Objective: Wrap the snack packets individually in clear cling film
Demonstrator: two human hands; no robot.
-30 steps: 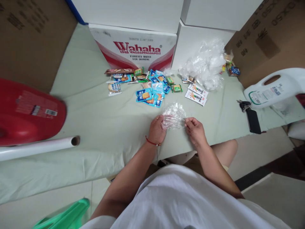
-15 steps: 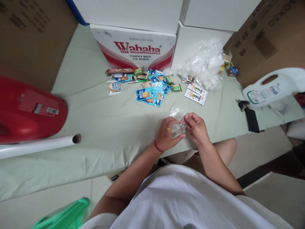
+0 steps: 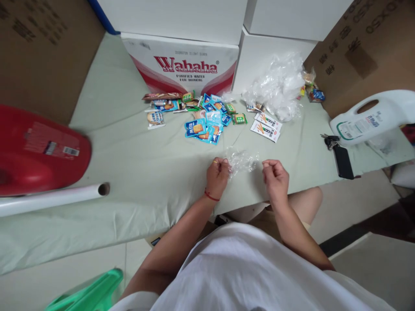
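A crumpled clear plastic bag (image 3: 243, 160) is stretched out just above the front part of the table. My left hand (image 3: 218, 176) is closed, its thumb and fingers gripping the left end of the bag. At the other side, my right hand (image 3: 276, 177) is also closed, thumb pressed against the fingers by the bag's right edge. Whether a thin bit of film sits between those right fingertips cannot be made out. Beyond the hands lie blue snack packets (image 3: 207, 125), a small green-wrapped snack (image 3: 239, 119) and white snack sachets (image 3: 265, 130).
Clear plastic bags (image 3: 277, 88) are heaped before white boxes. A Wahaha carton (image 3: 184, 65) stands behind the snacks. On the left are a red jug (image 3: 48, 149) and a white roll (image 3: 55, 200); on the right, a white jug (image 3: 363, 123), keys (image 3: 331, 141) and a black phone (image 3: 343, 162).
My hands have moved apart, left hand leftward and right hand rightward. My left fingers have closed from a spread pose onto the bag, which now stretches out sideways.
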